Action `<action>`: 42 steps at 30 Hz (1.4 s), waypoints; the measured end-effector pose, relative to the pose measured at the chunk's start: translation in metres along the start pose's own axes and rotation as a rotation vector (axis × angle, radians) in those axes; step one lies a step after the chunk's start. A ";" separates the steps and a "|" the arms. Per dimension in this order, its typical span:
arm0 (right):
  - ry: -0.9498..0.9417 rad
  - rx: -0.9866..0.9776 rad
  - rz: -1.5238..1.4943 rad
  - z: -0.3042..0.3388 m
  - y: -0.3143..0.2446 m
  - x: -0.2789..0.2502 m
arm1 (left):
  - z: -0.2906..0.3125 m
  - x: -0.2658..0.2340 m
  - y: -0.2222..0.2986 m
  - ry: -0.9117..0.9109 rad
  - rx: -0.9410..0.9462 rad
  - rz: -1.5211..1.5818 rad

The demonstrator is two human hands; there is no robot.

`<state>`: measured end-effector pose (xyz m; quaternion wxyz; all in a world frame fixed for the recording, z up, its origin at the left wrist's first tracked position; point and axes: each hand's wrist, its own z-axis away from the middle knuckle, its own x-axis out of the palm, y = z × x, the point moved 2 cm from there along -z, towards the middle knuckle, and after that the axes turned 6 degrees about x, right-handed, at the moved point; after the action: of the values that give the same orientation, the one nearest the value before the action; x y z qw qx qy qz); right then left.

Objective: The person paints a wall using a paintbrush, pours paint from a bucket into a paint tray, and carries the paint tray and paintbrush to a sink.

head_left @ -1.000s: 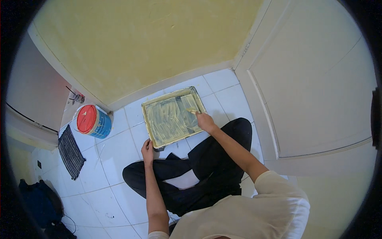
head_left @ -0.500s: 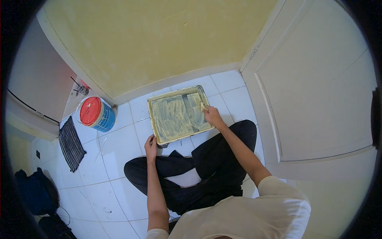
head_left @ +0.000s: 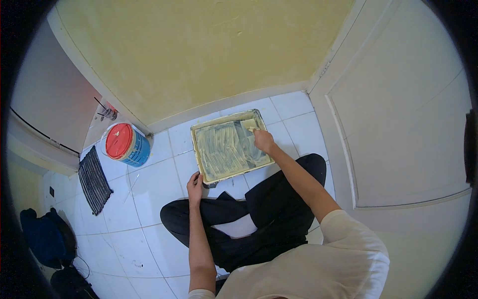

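A paint tray (head_left: 224, 178) with ribbed bottom, smeared with pale yellow paint, lies on the floor in front of my crossed legs. My left hand (head_left: 194, 184) pinches its near left corner. Over the tray's right side, my right hand (head_left: 264, 141) is closed round a small paint-covered tool that looks like a paintbrush (head_left: 251, 129). Its working end rests at the paint, and my fingers hide most of its handle. Streaks in the paint show the grey-blue tray beneath.
To the left stands a blue paint bucket (head_left: 138, 152) with a red lid (head_left: 119, 141). A dark ribbed mat (head_left: 94, 182) and a dark backpack (head_left: 47, 236) lie farther left. Ahead is a yellow wall (head_left: 199, 60); a pale door (head_left: 403, 109) is on the right.
My right hand has shifted slightly on the tray's right side with the tool, now covering more of it. My left hand stays at the corner. The whole view has shifted a little.
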<state>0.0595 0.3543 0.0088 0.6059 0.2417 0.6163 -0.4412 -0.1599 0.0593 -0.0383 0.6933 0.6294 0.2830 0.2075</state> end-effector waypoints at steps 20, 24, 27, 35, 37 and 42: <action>-0.563 0.331 -1.888 0.096 0.042 -0.030 | 0.002 -0.004 0.000 0.055 0.095 -0.151; -0.537 0.304 -1.902 0.093 0.043 -0.018 | 0.006 0.000 0.005 0.057 0.061 -0.171; -0.522 0.301 -1.864 0.096 0.037 -0.026 | 0.005 -0.002 0.004 0.039 0.048 -0.150; -0.512 0.245 -1.842 0.095 0.025 -0.028 | 0.003 -0.006 -0.005 0.043 0.077 -0.162; -0.601 0.290 -1.856 0.094 0.029 -0.026 | 0.002 -0.004 -0.003 0.045 0.075 -0.159; -0.628 0.265 -1.805 0.093 0.032 -0.019 | 0.002 0.002 0.005 0.028 0.034 -0.114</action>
<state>0.1388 0.2968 0.0304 0.1435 -0.3861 0.3249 -0.8514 -0.1568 0.0590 -0.0338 0.6892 0.6209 0.3315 0.1719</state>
